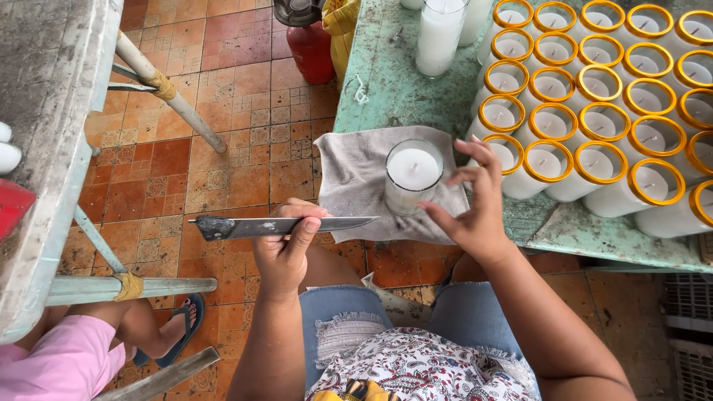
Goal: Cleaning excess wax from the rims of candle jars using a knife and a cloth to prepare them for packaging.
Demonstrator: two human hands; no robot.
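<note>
The left hand [286,249] is clenched around a knife [278,226], gripping it by the blade's middle so that it lies level, its dark handle end pointing left and its tip pointing right toward a glass candle [413,177]. The tip stops just short of the glass. That candle stands upright on a grey cloth [349,178] spread over the near corner of a worn green table [386,74]. The right hand [475,208] is open, fingers spread and curved, hovering just beside the candle's right side; whether a fingertip touches the glass cannot be told.

Directly behind the right hand, rows of white candles with yellow rims [594,104] crowd the right part of the table, the nearest ones just past the fingers. Two taller candles without rims [442,30] stand at the far edge, beyond the cloth. A scrap of white string [360,90] lies on the bare green surface between them and the cloth.

Off the table's left edge, a red gas bottle [310,41] sits on the tiled floor [223,111]. At the far left is a second, grey table [52,111] with tied metal legs, and below it another person's leg in pink cloth and a blue sandal [182,327].
</note>
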